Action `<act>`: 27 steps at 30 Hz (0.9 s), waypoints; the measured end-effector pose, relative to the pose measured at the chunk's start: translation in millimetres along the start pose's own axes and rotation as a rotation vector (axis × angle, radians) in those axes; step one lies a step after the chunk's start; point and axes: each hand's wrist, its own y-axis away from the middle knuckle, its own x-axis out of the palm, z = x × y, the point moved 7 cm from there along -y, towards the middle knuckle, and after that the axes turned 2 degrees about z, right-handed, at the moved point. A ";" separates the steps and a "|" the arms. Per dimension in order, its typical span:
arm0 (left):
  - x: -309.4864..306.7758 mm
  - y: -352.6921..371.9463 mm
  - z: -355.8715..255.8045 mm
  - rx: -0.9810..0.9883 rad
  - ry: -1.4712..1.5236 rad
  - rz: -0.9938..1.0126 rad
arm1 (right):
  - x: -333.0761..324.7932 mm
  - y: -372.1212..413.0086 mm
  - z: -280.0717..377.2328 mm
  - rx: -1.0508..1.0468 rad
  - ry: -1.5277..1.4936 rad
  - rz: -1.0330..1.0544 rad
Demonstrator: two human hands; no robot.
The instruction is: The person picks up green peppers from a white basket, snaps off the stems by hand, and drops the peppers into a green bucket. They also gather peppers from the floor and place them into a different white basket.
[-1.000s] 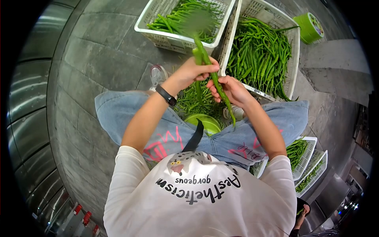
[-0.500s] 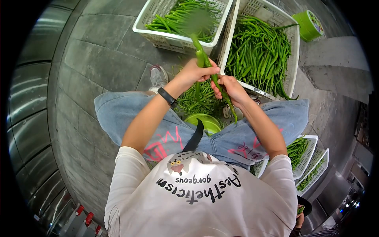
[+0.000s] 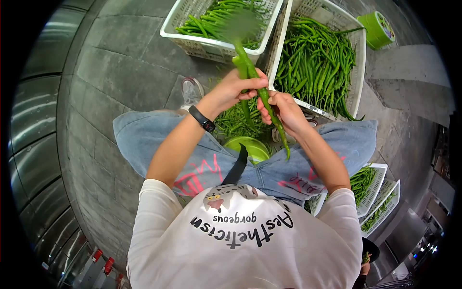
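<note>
My left hand (image 3: 233,89) is closed around the upper part of long green chili peppers, at least two of them. One long chili pepper (image 3: 276,124) runs down to the right from it, its thin tip hanging over my lap. A second chili pepper (image 3: 246,111) pokes out below my left palm. With thumb and fingers, my right hand (image 3: 288,113) pinches the long pepper around its middle. A blurred patch hides the peppers' upper ends. Beneath my hands lies a heap of green pieces (image 3: 236,124), too small to make out, beside a green round container (image 3: 257,148).
Ahead stand two white crates: a left crate (image 3: 204,48) and a right crate (image 3: 360,89), both holding green chili peppers. A green bucket (image 3: 375,31) is beyond the right one. Smaller white baskets (image 3: 380,192) with peppers stand at right. Part of another person's hand (image 3: 365,267) shows lower right.
Both hands stay near the same spot on the chili peppers. My left wrist has turned slightly, and the long pepper's tip hangs a little lower.
</note>
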 end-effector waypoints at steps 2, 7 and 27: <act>-0.1 1.6 -0.5 0.010 0.053 0.008 | 3.2 1.5 4.4 -0.046 0.066 0.029; -4.1 1.6 1.2 0.017 0.143 -0.007 | 11.4 6.9 12.9 -0.146 0.240 0.158; -7.6 -6.0 28.5 -0.041 0.417 0.110 | 20.0 18.4 46.4 -0.794 1.027 0.163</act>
